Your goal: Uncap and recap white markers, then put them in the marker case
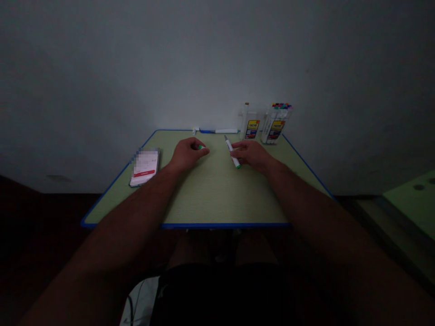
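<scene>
My right hand [249,153] grips a white marker [233,155] around its middle. The marker is tilted, its bare grey tip pointing up and away, its green end toward me. Over the middle-left of the table, my left hand [189,153] is closed with thumb and fingers pinching a small white and green marker cap [202,147]. Part of the cap is hidden by the fingers. The two hands are apart, with bare tabletop between them.
A clear marker case [252,129] holding one upright marker and a fuller marker case [274,127] stand at the back right. At the left lies a phone [146,166]. The light table [224,199] has a blue edge and meets the wall [210,63].
</scene>
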The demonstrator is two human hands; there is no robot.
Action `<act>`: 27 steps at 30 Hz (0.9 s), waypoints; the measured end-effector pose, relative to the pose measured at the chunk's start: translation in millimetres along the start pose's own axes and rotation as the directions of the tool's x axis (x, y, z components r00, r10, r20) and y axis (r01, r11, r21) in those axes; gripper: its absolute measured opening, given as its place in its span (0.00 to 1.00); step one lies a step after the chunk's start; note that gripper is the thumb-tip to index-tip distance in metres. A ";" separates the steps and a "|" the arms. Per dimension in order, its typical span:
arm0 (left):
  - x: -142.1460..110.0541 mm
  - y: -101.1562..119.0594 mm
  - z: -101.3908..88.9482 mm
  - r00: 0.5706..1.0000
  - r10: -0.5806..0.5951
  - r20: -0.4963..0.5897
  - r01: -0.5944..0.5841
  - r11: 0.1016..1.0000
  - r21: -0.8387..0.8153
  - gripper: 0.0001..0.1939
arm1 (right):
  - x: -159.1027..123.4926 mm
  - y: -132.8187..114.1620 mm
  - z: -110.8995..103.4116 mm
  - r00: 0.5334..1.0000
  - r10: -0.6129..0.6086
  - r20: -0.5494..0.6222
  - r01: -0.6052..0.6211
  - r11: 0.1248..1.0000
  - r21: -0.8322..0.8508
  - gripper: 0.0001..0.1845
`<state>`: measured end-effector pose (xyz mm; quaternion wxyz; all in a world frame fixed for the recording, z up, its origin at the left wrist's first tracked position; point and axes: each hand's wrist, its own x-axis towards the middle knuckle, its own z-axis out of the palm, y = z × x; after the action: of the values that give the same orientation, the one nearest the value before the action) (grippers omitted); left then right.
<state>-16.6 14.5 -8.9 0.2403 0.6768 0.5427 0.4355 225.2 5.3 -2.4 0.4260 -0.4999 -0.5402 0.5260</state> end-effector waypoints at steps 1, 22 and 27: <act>0.4 -0.7 0.1 1.000 0.003 -0.001 -0.003 1.000 0.000 0.11 | 0.7 0.5 -0.3 1.000 -0.005 -0.003 0.005 1.000 -0.006 0.15; 0.4 -1.1 0.2 1.000 -0.004 0.018 0.004 1.000 0.001 0.11 | 4.8 3.1 -2.8 1.000 -0.006 -0.022 0.004 0.998 -0.069 0.07; -2.1 4.4 -0.6 0.998 -0.039 0.039 0.041 0.997 -0.058 0.10 | 4.9 3.9 -3.7 1.000 -0.015 -0.020 0.014 0.997 -0.071 0.06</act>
<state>-14.9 11.1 -5.8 0.2789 0.6666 0.5386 0.4334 228.6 10.5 -6.3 0.4172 -0.5161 -0.5580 0.4982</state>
